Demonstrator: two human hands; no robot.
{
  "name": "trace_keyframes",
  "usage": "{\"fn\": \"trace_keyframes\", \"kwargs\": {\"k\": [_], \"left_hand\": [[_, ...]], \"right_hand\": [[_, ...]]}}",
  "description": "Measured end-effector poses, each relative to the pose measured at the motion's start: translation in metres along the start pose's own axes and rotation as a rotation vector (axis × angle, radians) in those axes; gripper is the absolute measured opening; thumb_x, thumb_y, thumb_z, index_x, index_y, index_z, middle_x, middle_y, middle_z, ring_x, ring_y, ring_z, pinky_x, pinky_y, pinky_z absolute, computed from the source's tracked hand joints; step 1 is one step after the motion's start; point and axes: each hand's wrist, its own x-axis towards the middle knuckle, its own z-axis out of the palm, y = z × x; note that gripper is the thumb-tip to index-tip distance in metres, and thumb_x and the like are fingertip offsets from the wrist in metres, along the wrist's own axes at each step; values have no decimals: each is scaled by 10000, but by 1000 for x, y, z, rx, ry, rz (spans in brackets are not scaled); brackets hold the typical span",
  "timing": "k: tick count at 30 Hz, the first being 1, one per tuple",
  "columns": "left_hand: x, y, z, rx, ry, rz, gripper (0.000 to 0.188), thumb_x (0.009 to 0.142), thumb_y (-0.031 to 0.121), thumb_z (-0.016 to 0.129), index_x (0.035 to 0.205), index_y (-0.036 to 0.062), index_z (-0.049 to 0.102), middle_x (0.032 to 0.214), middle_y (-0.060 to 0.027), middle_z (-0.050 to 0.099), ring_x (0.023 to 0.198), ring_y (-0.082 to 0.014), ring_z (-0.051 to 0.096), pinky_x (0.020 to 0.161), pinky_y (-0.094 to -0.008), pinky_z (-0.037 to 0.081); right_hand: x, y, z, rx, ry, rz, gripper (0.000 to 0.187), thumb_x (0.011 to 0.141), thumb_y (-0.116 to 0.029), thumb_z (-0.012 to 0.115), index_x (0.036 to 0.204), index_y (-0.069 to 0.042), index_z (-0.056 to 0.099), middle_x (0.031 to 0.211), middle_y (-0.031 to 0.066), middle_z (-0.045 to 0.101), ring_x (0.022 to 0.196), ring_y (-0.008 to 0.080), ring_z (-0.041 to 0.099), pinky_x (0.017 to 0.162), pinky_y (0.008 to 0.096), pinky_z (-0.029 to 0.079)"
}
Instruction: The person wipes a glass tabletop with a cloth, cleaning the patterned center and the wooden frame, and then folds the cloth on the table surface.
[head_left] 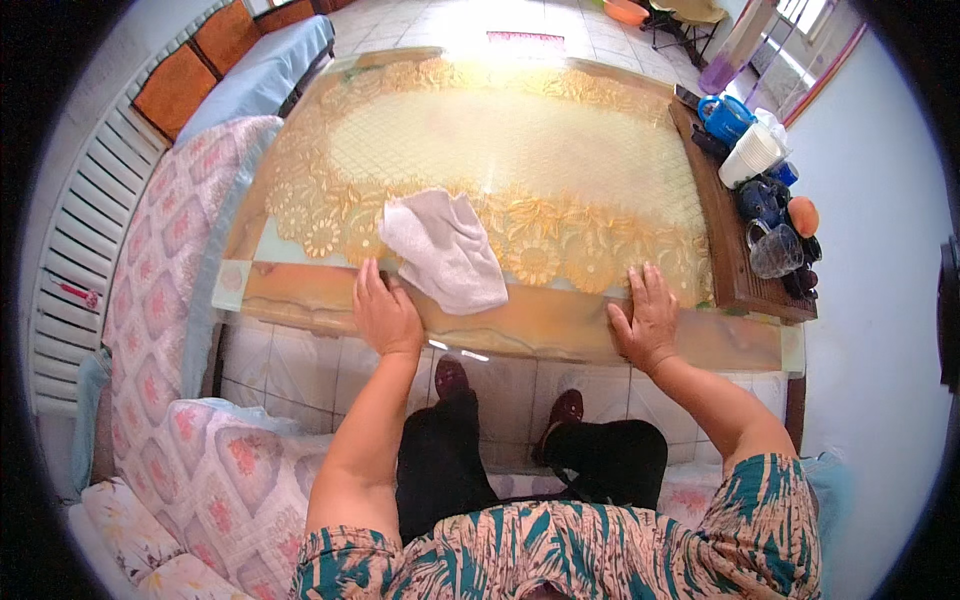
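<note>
Both my hands rest flat on the near edge of a low table [560, 337] with a golden, flower-patterned cover. My left hand [387, 312] lies palm down with its fingers stretched toward the far side. Just to its right is a crumpled pale pink cloth [445, 250], which the hand does not grip. Farther right, my right hand [648, 318] is spread on the edge, thumb apart from the fingers, holding nothing.
Along the table's right side a brown wooden stand [722, 235] carries a blue mug [725, 118], stacked white paper cups [750, 155], a clear glass jar [776, 250] and a round orange item [803, 216]. A sofa with a floral quilted cover [160, 255] runs along the left. A white radiator [85, 240] stands behind it.
</note>
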Motion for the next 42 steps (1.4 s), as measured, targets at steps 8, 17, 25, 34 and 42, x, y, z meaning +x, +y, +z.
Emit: {"fn": "trace_keyframes", "kwargs": {"k": [8, 17, 25, 34, 42], "left_hand": [[7, 99, 22, 133, -264, 157, 658, 829, 454, 620, 1368, 99, 490, 1478, -221, 326, 1329, -383, 362, 1090, -476, 306], [-15, 169, 90, -5, -282, 535, 493, 846, 324, 560, 1303, 143, 536, 1399, -182, 381, 1295, -307, 350, 1017, -478, 348], [160, -78, 8, 399, -206, 176, 271, 924, 294, 466, 1013, 137, 668, 1118, -143, 617, 1025, -331, 579, 861, -449, 474], [115, -55, -3, 468, -259, 90, 570, 824, 560, 572, 1258, 192, 595, 1392, -125, 463, 1283, -304, 427, 1003, -532, 354], [-49, 180, 83, -144, -459, 754, 714, 748, 480, 611, 1365, 134, 510, 1448, -117, 401, 1264, -342, 385, 1002, -614, 249]], "right_hand": [[-5, -1, -6, 59, -23, 22, 706, 834, -427, 589, 1410, -65, 399, 1481, 211, 331, 1385, 363, 283, 1106, 482, 202], [-3, 7, -10, 14, -55, 13, 686, 840, -402, 590, 1418, -87, 398, 1497, 190, 322, 1381, 347, 301, 1102, 471, 217], [-5, 6, -15, 14, -53, 2, 689, 844, -381, 592, 1424, -76, 382, 1506, 204, 302, 1392, 357, 280, 1102, 484, 202], [1, -3, -17, -6, -66, -4, 683, 854, -371, 576, 1433, -72, 368, 1507, 208, 296, 1392, 372, 274, 1107, 481, 201], [-3, 2, -16, 13, -114, 41, 656, 868, -348, 553, 1436, -76, 368, 1518, 203, 279, 1400, 366, 262, 1115, 474, 187]]}}
